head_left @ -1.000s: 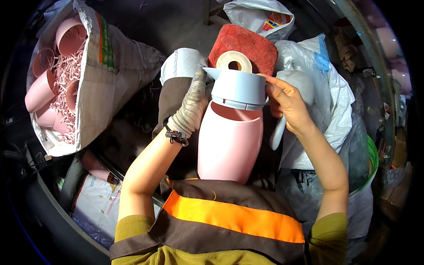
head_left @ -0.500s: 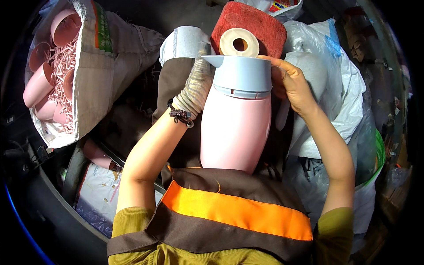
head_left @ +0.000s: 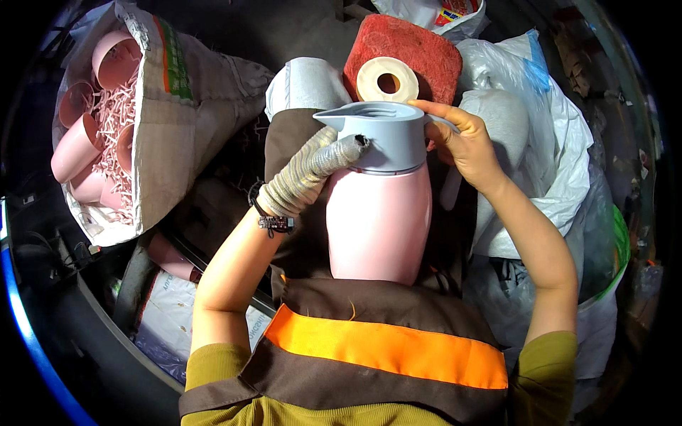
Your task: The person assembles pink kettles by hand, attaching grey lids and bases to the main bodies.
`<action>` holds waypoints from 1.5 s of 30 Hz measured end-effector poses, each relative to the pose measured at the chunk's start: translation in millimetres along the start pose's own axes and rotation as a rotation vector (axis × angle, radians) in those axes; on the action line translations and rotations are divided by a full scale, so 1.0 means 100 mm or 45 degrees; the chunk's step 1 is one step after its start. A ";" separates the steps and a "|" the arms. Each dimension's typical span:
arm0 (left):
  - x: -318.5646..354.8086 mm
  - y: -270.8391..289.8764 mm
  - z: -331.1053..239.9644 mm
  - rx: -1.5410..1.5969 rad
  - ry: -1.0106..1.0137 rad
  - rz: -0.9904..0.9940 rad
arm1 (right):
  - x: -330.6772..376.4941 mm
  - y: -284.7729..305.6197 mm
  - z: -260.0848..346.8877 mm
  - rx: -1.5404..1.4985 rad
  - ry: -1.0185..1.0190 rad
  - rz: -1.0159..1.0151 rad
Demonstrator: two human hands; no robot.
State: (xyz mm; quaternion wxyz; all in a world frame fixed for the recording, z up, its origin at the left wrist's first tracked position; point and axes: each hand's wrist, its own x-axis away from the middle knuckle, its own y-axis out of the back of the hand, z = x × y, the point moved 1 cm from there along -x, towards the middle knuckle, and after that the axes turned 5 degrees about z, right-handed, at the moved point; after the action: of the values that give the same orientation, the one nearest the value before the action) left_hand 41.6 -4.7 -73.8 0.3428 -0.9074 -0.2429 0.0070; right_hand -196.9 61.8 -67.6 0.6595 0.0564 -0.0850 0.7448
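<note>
An insulated jug [head_left: 380,227] with a pink body stands upright at my lap, against the brown apron. Its light grey-blue spout collar [head_left: 391,145] sits on the body, the spout pointing left. My left hand [head_left: 309,167], in a striped knit glove with a worn thumb tip, grips the collar from the left; its thumb presses on the front below the spout, and its other fingers are partly hidden. With bare fingers, my right hand [head_left: 462,138] holds the collar's right side at the handle [head_left: 442,122], index finger along the top rim.
On the left a white woven sack [head_left: 170,121] holds several pink shells [head_left: 77,149] and pink plastic strips. Ahead, a cream ring [head_left: 369,78] lies on a red cushion [head_left: 437,53]. Clear plastic bags [head_left: 561,135] fill the right side; a grey cloth-covered shape [head_left: 302,82] is beyond my left hand.
My left hand has come round so its thumb lies across the collar's front. The collar's top now shows, and the notched ring under it is no longer visible. My right hand stays at the handle side.
</note>
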 end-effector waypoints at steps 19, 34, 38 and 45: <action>-0.13 -0.05 0.20 0.311 0.069 -0.012 | 0.07 0.19 -0.02 -0.296 -0.184 0.004; -0.19 0.14 0.43 0.591 0.081 -0.078 | 0.06 0.22 -0.22 -0.198 -0.030 0.082; -0.20 0.15 0.46 0.563 0.092 -0.168 | 0.03 0.22 -0.27 -0.140 -0.029 0.055; -0.07 0.01 0.27 0.168 0.052 -0.094 | 0.03 0.10 -0.24 -0.076 -0.049 0.049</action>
State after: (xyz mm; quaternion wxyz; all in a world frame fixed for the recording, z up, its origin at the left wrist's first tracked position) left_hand 30.7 8.2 -96.5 0.4067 -0.8733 -0.2680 -0.0082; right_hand -206.5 68.5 -91.1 0.6446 0.0492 -0.1209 0.7533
